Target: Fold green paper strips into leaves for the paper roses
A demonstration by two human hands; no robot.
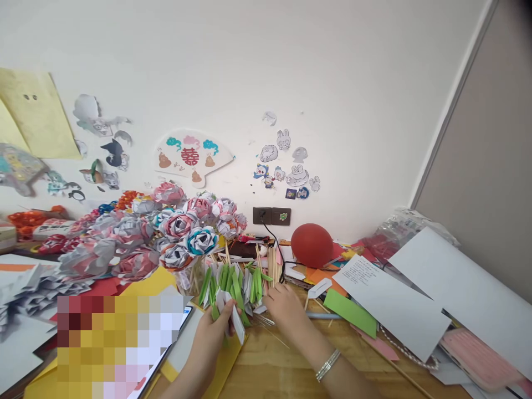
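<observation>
My left hand [213, 332] is closed around a folded white paper piece [238, 326], gripped between thumb and fingers above the table's front part. Just beyond it stands a bunch of folded green and white paper strips [228, 277]. My right hand [283, 308], with a silver bracelet on the wrist, reaches to the right side of this bunch. Its fingers are bent down and together, and whatever they pinch is hidden. Thin wires [266, 320] lie on the wood between the hands. Behind the strips are several wooden sticks [274, 261].
Paper flowers [178, 223] crowd the back left. A partly blurred phone [166, 354] lies on yellow paper at the left. A red balloon [311, 245] rests by the wall, near a black cable [279, 244]. White sheets [384, 299] and green paper [350, 313] cover the right.
</observation>
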